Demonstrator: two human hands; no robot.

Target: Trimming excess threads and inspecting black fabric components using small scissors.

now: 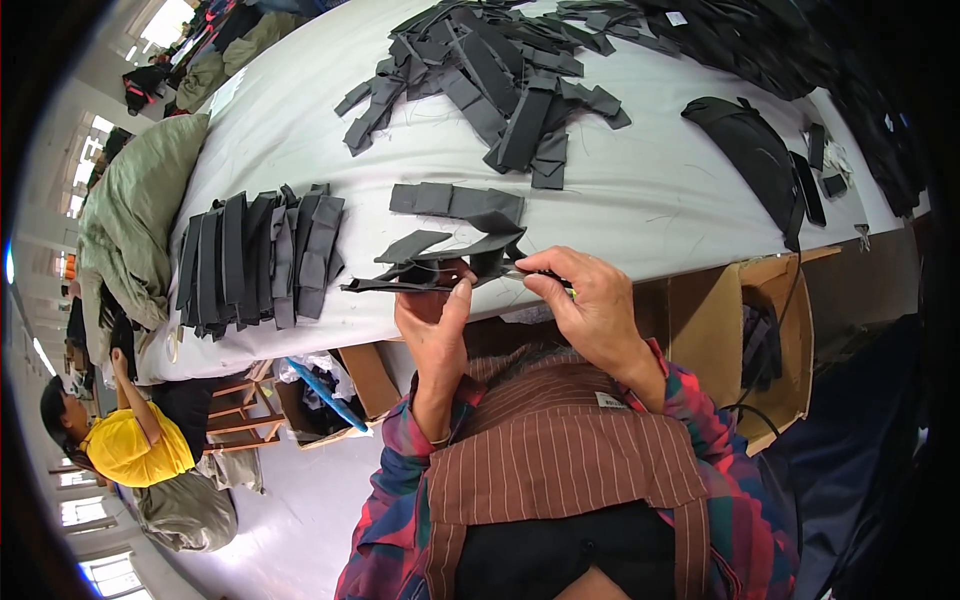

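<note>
Pinching dark fabric strip (420,284), hands (520,300)

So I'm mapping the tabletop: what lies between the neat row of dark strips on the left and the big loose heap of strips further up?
In the head view, only bare white table cover separates the row of strips from the loose heap.

White-covered table (640,190) — dark fabric strips (262,258) stacked, scattered pieces (500,80), a black bag (755,150).
</note>
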